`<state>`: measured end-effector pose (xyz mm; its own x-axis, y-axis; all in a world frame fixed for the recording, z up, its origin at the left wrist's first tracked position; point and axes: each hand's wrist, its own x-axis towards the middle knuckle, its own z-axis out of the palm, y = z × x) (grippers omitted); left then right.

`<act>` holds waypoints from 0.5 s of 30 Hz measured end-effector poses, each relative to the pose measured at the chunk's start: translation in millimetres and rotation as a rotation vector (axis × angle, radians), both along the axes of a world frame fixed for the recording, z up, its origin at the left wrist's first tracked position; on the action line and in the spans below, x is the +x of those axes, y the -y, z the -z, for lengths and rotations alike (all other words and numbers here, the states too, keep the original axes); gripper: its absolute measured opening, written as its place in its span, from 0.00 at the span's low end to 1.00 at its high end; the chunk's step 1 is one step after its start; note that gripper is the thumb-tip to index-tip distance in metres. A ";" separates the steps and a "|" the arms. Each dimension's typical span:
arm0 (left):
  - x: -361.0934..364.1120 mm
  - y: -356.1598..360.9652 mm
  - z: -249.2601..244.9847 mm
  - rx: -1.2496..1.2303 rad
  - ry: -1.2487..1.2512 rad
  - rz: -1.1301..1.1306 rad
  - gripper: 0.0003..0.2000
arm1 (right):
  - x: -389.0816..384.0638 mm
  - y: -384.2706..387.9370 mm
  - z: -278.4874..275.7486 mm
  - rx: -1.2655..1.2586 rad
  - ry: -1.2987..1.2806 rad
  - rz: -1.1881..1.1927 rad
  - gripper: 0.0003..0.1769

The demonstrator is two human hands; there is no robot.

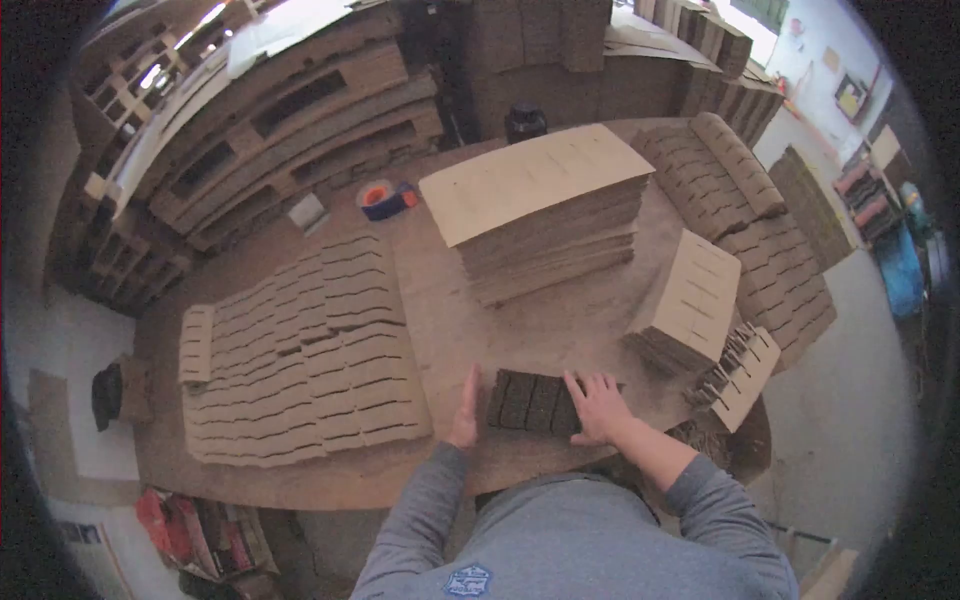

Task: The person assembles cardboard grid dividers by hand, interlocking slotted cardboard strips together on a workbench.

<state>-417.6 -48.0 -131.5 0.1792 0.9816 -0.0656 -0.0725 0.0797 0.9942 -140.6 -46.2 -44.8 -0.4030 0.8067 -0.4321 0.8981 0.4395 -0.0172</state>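
A small block of slotted cardboard strips (535, 402), its dark cut edges facing up, lies near the table's front edge. My right hand (602, 410) spans its right end, with the thumb at the near side and the fingers toward the far side. To the left of the block, my left hand (464, 412) stands on edge, flat and with fingers stretched out, a small gap away from it. Nothing is in that left hand. Farther left, rows of slotted cardboard pieces (300, 370) lie spread in overlapping lines.
A tall cardboard stack (540, 185) stands at mid-table, with a shorter slotted stack (695, 295) to its right. More cardboard rows (780, 280) line the right edge. A tape roll (380, 200) and a dark round container (525, 122) are farther back. Pallets (300, 110) rise behind.
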 end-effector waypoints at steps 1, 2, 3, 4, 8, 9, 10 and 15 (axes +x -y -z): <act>5.6 -5.7 -1.5 -0.015 0.028 0.061 0.40 | -1.5 -1.5 -4.2 -0.007 0.021 -0.009 0.70; 10.7 -10.9 -4.9 -0.023 0.050 0.113 0.45 | -3.0 -4.0 -8.5 -0.008 0.035 -0.026 0.71; 16.5 -10.9 -1.8 -0.050 0.075 0.157 0.48 | -3.2 0.4 -8.8 -0.032 0.054 -0.017 0.71; 20.5 -11.6 0.2 -0.065 0.142 0.199 0.50 | -2.9 3.6 -7.5 -0.010 0.039 -0.018 0.72; 29.0 -18.2 18.5 -0.088 0.274 0.279 0.55 | -2.2 3.7 -9.9 0.008 0.003 -0.023 0.73; 29.9 -19.5 23.9 -0.096 0.281 0.292 0.55 | -1.5 3.7 -8.8 -0.003 -0.002 -0.015 0.73; 29.8 -19.9 26.5 -0.080 0.289 0.300 0.54 | -1.0 4.0 -6.8 0.035 -0.016 -0.020 0.73; 19.3 -22.4 -25.3 -0.006 -0.198 0.284 0.63 | -2.8 0.1 -3.3 0.032 -0.072 -0.027 0.72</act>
